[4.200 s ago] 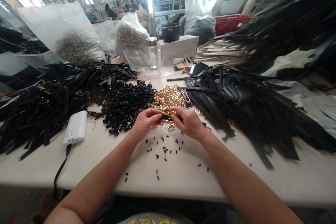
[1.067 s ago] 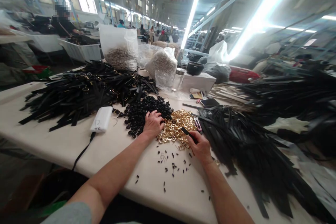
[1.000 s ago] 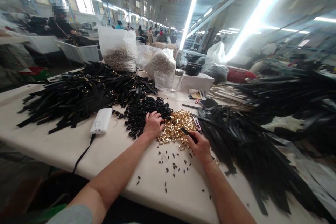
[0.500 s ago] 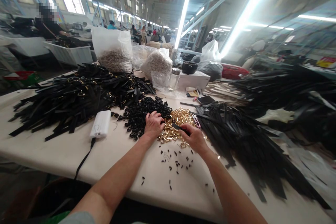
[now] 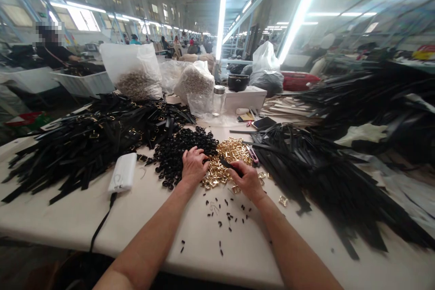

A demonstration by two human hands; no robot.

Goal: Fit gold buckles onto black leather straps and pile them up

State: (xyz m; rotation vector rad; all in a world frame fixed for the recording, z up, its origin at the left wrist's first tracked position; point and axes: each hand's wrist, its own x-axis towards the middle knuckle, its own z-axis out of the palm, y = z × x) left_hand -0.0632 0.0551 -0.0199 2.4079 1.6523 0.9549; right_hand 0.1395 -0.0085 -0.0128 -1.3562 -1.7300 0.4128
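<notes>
My left hand [image 5: 194,166] rests at the right edge of a heap of small black loops [image 5: 173,154], its fingers bent together. Something dark shows by the thumb and fingertip, too small to make out. In my right hand [image 5: 247,180] a black strap [image 5: 225,163] is pinched, its end pointing left toward the other hand. Under and between both hands spreads a pile of gold buckles [image 5: 234,148]. Several tiny black bits [image 5: 229,216] lie scattered on the table nearer me. Just right of the buckles is a pink-and-white tool [image 5: 253,154].
Black straps with buckles [image 5: 81,145] are heaped at left, and loose black straps [image 5: 306,167] at right. A white power bank [image 5: 123,172] with a black cable lies left. Behind stand plastic bags [image 5: 134,72], a glass jar [image 5: 218,99], a white box [image 5: 244,99] and a phone [image 5: 264,123].
The view has shifted slightly, so most of the scene sits further left. Both hands keep nearly the same places over the piles, and the strap stays in my right hand.
</notes>
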